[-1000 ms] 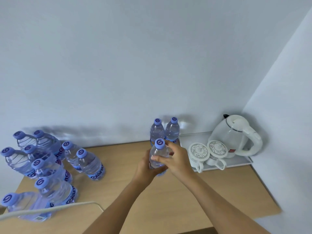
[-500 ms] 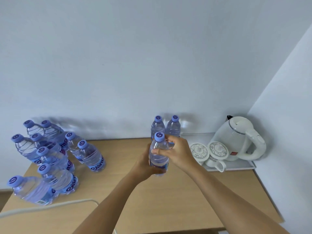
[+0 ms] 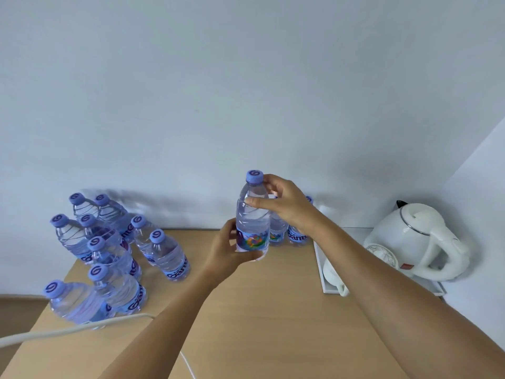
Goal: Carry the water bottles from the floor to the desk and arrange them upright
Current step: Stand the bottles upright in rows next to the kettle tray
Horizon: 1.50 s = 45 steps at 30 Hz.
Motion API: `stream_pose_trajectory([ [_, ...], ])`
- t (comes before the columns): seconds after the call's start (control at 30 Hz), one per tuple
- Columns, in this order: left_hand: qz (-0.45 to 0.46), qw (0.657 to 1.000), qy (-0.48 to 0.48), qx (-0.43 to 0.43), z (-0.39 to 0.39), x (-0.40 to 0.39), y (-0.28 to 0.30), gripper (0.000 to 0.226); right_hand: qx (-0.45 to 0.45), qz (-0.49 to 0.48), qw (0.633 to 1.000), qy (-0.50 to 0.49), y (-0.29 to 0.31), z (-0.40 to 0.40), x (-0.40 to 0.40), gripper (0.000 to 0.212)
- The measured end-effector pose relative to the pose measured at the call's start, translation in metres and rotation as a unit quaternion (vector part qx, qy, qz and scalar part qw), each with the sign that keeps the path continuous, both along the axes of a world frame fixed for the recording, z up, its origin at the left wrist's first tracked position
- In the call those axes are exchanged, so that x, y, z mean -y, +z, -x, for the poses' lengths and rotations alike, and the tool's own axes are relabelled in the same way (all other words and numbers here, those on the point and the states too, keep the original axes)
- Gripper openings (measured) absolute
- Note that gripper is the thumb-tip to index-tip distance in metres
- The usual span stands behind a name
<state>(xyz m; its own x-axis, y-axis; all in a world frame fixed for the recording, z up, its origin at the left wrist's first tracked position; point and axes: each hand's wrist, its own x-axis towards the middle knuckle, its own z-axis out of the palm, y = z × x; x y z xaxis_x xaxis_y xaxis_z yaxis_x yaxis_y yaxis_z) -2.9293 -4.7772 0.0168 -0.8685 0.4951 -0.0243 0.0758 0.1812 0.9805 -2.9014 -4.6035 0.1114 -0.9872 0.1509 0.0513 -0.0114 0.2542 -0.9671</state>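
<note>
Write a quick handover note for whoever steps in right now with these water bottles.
Left hand grips the lower label of the held bottle; right hand pinches its shoulder near the cap. The bottle is upright, above the desk, not set down.
Done: a cluster of bottles on the desk's left, two bottles at the back by the wall.
Left: stand the held bottle on the desk; the floor is out of view, so check for more.

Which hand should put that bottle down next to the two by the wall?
Probably the right hand. It grips the held bottle near the top, on the side nearest the two standing bottles. The left hand only holds its base.
</note>
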Motion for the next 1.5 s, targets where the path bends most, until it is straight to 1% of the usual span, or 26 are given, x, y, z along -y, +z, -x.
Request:
stream_pose_trajectory([
  [0.07, -0.002, 1.0, 0.027, -0.013, 0.003, 0.002, 0.002, 0.064, 0.006, -0.006, 1.0, 0.013, 0.005, 0.009, 0.001, 0.041],
  [0.2, 0.003, 0.996, 0.078, -0.042, 0.009, 0.003, 0.01, 0.068, 0.022, -0.048, 0.998, 0.044, 0.014, 0.019, 0.01, 0.059],
  [0.3, 0.0, 0.995, 0.085, -0.052, 0.011, 0.001, 0.014, 0.076, 0.01, -0.052, 0.998, 0.04, 0.018, 0.026, 0.012, 0.063],
  [0.4, 0.004, 0.998, 0.052, -0.036, 0.015, 0.003, 0.019, 0.08, 0.005, -0.029, 0.998, 0.056, 0.023, 0.026, 0.012, 0.063],
  [0.53, -0.028, 0.999, -0.038, 0.023, 0.019, 0.011, 0.023, 0.072, 0.006, 0.022, 0.998, 0.066, 0.023, 0.024, 0.007, 0.065],
  [0.57, -0.033, 0.998, -0.049, 0.033, 0.019, 0.012, 0.022, 0.071, 0.01, 0.028, 0.997, 0.072, 0.022, 0.024, 0.006, 0.064],
  [0.63, -0.036, 0.998, -0.041, 0.031, 0.019, 0.012, 0.021, 0.068, 0.021, 0.039, 0.996, 0.08, 0.021, 0.024, 0.004, 0.06],
  [0.73, -0.03, 0.999, 0.003, 0.013, 0.017, 0.008, 0.016, 0.071, 0.032, 0.041, 0.994, 0.092, 0.017, 0.023, 0.004, 0.051],
  [0.8, -0.028, 0.999, 0.03, 0.002, 0.015, 0.005, 0.011, 0.073, 0.037, 0.021, 0.994, 0.096, 0.015, 0.023, 0.005, 0.049],
  [0.93, -0.031, 0.996, 0.079, -0.013, 0.012, 0.001, 0.004, 0.079, 0.031, -0.032, 0.997, 0.067, 0.01, 0.025, 0.01, 0.048],
  [1.0, -0.015, 0.995, 0.094, -0.027, 0.011, -0.001, 0.002, 0.08, 0.026, -0.022, 0.998, 0.044, 0.004, 0.028, 0.012, 0.048],
  [1.07, -0.014, 0.994, 0.103, -0.032, 0.011, -0.003, 0.0, 0.081, 0.021, -0.003, 0.999, 0.025, 0.0, 0.03, 0.014, 0.051],
  [1.13, -0.022, 0.996, 0.088, -0.01, 0.013, -0.003, -0.003, 0.082, 0.014, 0.019, 1.0, 0.018, -0.002, 0.032, 0.014, 0.053],
  [1.23, -0.033, 0.999, 0.013, 0.031, 0.024, 0.007, -0.003, 0.073, 0.011, 0.056, 0.998, 0.022, -0.001, 0.035, 0.011, 0.045],
  [1.27, -0.03, 0.999, -0.005, 0.031, 0.028, 0.01, -0.003, 0.069, 0.014, 0.058, 0.998, 0.026, -0.002, 0.036, 0.011, 0.043],
  [1.33, -0.014, 1.0, 0.001, 0.018, 0.033, 0.013, -0.003, 0.065, 0.021, 0.059, 0.997, 0.038, -0.004, 0.04, 0.01, 0.041],
  [1.4, 0.002, 0.999, 0.034, 0.007, 0.035, 0.012, -0.005, 0.068, 0.033, 0.042, 0.997, 0.054, -0.007, 0.043, 0.01, 0.041],
  [1.5, 0.005, 0.996, 0.088, 0.011, 0.036, 0.008, -0.013, 0.075, 0.047, -0.024, 0.997, 0.065, -0.005, 0.048, 0.014, 0.037],
])
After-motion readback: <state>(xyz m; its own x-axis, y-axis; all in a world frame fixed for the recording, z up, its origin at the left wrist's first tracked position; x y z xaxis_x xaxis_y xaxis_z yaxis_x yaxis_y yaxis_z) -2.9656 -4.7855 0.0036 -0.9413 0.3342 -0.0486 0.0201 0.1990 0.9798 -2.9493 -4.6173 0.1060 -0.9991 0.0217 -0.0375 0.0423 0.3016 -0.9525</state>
